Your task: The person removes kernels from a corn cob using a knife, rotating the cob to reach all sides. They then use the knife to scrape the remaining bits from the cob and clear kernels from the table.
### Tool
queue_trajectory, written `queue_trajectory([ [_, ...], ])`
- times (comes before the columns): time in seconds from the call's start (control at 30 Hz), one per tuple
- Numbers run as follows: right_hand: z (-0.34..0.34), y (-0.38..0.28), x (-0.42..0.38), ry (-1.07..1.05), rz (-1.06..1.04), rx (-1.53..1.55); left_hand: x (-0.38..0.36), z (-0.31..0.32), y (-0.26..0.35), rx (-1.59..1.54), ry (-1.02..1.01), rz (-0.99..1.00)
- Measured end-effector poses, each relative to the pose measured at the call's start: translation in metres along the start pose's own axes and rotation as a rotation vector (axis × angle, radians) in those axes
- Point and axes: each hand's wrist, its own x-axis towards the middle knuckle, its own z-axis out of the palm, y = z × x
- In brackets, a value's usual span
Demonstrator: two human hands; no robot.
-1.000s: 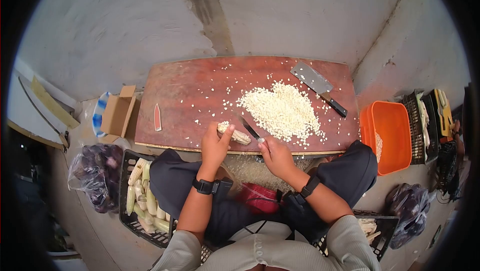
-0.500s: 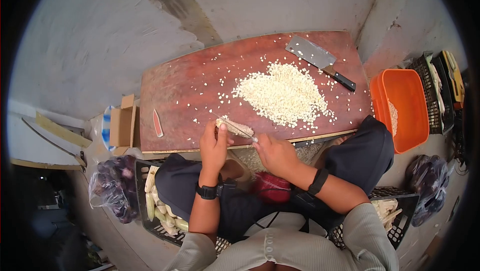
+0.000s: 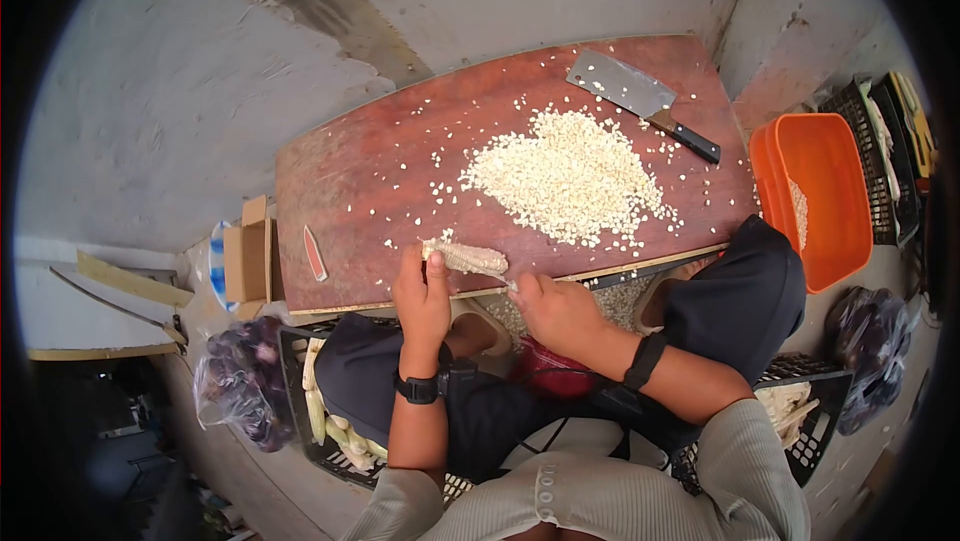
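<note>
My left hand (image 3: 421,296) grips the left end of a corn cob (image 3: 466,258) with the thumb on its near side. Pale rows cover the cob, which lies roughly level over the table's near edge. My right hand (image 3: 562,317) is closed around a small knife (image 3: 511,284); its handle is mostly hidden in the fist, and the narrow blade is blurred near the cob's right end. Beyond both hands spreads a heap of cut corn kernels (image 3: 565,181) on the reddish table (image 3: 345,181).
A cleaver (image 3: 625,86) lies at the table's back right, a red-and-white blade-shaped piece (image 3: 315,253) at its left. An orange tub (image 3: 835,201) stands right of the table, a cardboard box (image 3: 248,256) left. Black crates (image 3: 320,451) with corn flank my legs, beside bagged purple produce (image 3: 240,381).
The knife has come off the cob's upper side to its lower right. The cob shows more of its length, and the whole view has shifted slightly.
</note>
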Motion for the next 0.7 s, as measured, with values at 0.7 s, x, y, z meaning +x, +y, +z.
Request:
queue_trajectory([
  [0.7, 0.005, -0.003, 0.021, -0.029, 0.166, 0.316, 0.002, 0.011, 0.002, -0.113, 0.099, -0.064],
])
